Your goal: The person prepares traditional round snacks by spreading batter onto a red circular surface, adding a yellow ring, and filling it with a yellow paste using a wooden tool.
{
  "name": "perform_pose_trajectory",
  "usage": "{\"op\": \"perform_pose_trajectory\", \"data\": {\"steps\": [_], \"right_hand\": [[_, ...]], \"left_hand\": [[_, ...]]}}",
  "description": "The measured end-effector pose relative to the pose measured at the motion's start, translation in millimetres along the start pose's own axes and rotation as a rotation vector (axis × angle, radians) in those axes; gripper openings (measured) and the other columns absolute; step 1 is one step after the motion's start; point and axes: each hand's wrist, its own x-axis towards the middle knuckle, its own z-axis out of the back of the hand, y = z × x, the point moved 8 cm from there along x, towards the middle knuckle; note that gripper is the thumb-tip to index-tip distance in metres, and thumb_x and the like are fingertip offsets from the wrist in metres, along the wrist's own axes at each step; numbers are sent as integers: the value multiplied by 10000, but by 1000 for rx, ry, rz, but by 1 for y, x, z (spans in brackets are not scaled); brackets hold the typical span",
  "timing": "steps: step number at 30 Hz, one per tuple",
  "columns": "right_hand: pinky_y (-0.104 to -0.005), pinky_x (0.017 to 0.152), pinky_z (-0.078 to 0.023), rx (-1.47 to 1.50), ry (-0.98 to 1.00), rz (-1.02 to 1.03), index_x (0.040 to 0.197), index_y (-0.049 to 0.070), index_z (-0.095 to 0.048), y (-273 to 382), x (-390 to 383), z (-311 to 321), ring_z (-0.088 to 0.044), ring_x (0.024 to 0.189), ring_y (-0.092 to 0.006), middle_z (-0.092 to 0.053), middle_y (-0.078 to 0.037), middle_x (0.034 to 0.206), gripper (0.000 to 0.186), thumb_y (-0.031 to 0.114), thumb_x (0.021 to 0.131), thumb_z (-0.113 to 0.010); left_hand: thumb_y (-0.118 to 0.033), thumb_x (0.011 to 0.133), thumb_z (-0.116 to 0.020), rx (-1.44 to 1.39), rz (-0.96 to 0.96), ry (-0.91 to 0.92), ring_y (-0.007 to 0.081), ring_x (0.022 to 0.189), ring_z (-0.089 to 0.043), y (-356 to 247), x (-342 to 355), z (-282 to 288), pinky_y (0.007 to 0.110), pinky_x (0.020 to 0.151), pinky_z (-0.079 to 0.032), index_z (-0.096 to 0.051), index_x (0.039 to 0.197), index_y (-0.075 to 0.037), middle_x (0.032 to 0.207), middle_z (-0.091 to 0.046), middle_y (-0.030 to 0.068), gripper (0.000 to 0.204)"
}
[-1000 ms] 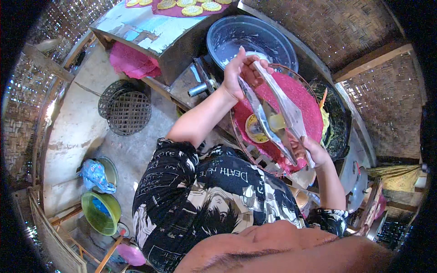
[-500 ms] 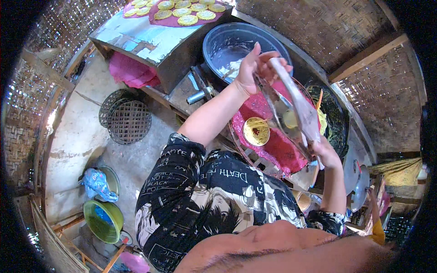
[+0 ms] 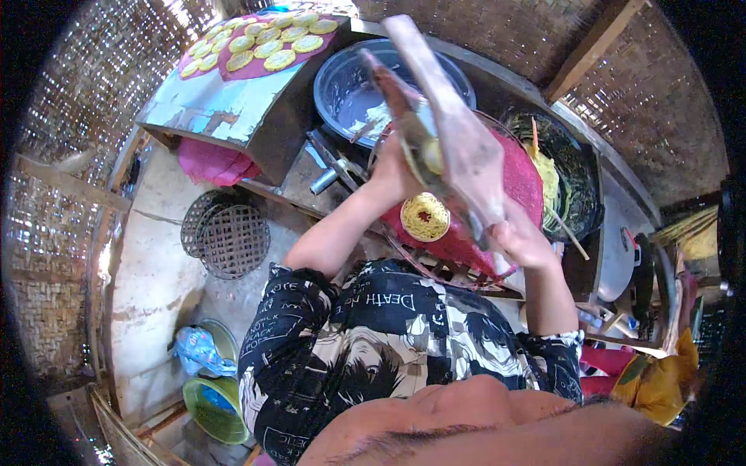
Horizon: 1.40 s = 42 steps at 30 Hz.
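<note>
My left hand grips the left side of a long two-board wooden press, fingers partly hidden behind it. My right hand holds the press near its lower end. The press slants up and away from me, with a yellowish piece between its boards. Below it, a round yellow mat of thin strands with a dark red middle lies on a pink sheet in a woven tray.
A blue basin with white residue, a black pan of yellow dough, a bench bearing several yellow rounds, stacked woven trays, a green basin and a metal lid. Another person in yellow is at lower right.
The press has swung up and toward the upper left, uncovering more of the yellow mat. The view has shifted, showing more of the bench's rounds and of the other person.
</note>
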Motion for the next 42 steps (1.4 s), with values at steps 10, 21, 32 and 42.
{"op": "perform_pose_trajectory", "data": {"steps": [10, 21, 32, 42], "right_hand": [[-371, 658, -436, -798, -328, -80, 788, 53, -627, -80, 28, 29, -562, 739, -268, -577, -131, 761, 220, 263, 741, -580], [-405, 659, -450, -903, -278, -166, 710, 61, -624, -91, 47, 20, -566, 739, -294, -576, -125, 752, 202, 258, 704, -582], [-405, 653, -456, -988, -309, -25, 675, 49, -609, -79, 45, 16, -564, 753, -291, -569, -117, 738, 181, 227, 675, -574], [-410, 641, -453, -977, -333, -59, 662, 48, -609, -76, 49, 20, -564, 697, -313, -573, -136, 727, 178, 217, 671, -554]], "left_hand": [[-148, 793, -549, -859, 195, -217, 231, 824, -543, 94, -82, 99, 330, 898, -383, -511, 984, -20, 801, -560, 120, 233], [-99, 728, -607, -529, -292, -100, 234, 721, -569, 10, -88, 143, 424, 1043, -120, -449, 692, -80, 616, -489, 37, 163], [-19, 668, -633, -537, -228, -152, 223, 719, -572, -27, -80, 129, 441, 1041, -120, -444, 664, -78, 611, -491, 24, 198], [-20, 662, -641, -614, -304, -57, 244, 676, -580, -12, -75, 126, 453, 1038, -111, -451, 679, -72, 574, -491, 41, 198]]}}
